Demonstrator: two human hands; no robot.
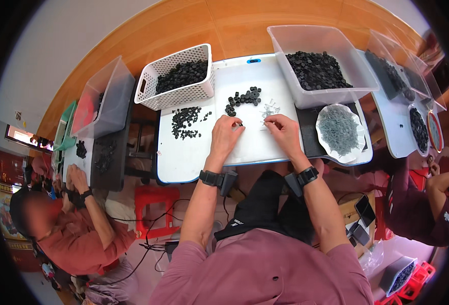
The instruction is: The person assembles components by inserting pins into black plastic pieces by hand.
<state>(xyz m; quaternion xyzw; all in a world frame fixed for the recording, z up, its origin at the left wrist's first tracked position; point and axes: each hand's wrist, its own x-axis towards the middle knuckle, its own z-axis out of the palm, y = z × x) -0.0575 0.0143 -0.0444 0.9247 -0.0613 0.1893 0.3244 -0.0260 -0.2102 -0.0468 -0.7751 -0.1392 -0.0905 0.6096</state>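
My left hand [226, 135] is over the white table [255, 147], its thumb and forefinger pinched on a small black part [240, 124]. To its right, my right hand [284, 133] has its fingertips pressed together; what they hold is too small to make out. Just beyond that hand lies a little heap of pale, clear plastic pieces [270, 109]. Farther off, between the hands, is a cluster of black round caps [243, 98]. A spread of smaller black parts [185, 122] lies left of my left hand.
A white perforated basket [178, 99] and a clear bin [331, 97] hold black parts at the far side. At right, a white scalloped plate [357, 143] carries grey-clear pieces. Co-workers sit left and right; a red stool [156, 193] and cables are below the table.
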